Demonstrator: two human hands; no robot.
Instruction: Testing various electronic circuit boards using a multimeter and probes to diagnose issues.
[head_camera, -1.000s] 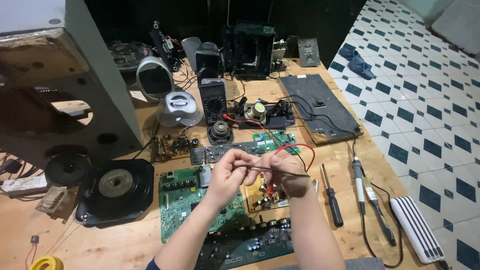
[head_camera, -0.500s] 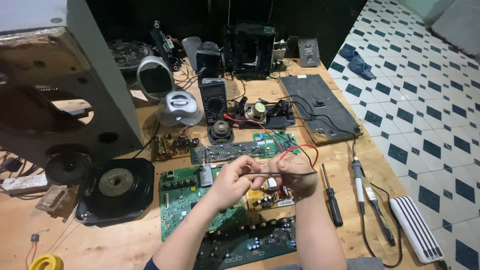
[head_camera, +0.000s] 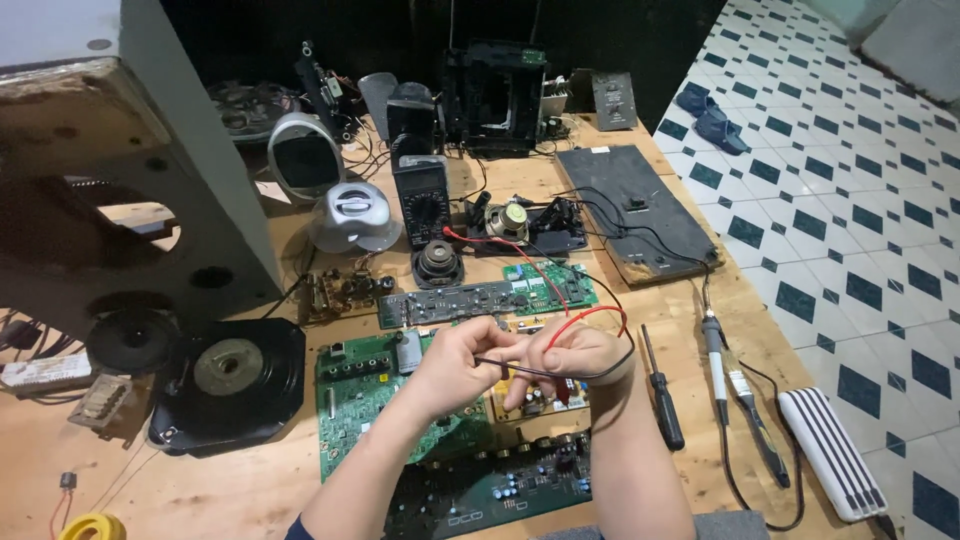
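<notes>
1. Probe leads (head_camera: 590, 372): one black and one red, thin and limp, held between both hands above the green circuit board (head_camera: 352, 405). We judge them very light, floppy, and easy to tangle; the insulation looks smooth, so a firm pinch close to the stiff end gives the best control.
2. Left hand (head_camera: 462, 362): fingers curled, tips pinched together on the near end of the leads, close against the other hand.
3. Right hand (head_camera: 572, 352): fingers also closed in a pinch on the leads; the black lead loops out past its wrist, the red lead (head_camera: 590, 315) arcs over its knuckles. We cannot tell exactly which wire each fingertip grips.
4. Below the hands lie a darker board (head_camera: 500, 495) nearest us and a small tan board (head_camera: 535, 400), both studded with components; we judge these fragile, so the leads should not drag across them.
5. To the right: a black-handled screwdriver (head_camera: 662, 402), a soldering iron (head_camera: 728, 372) with its cord, and a white ribbed block (head_camera: 832, 452) at the table edge.
6. To the left: a black speaker unit (head_camera: 228, 378).
7. Farther: a long narrow board (head_camera: 480, 298), then a multimeter (head_camera: 424, 200), to which the leads appear to run.
</notes>
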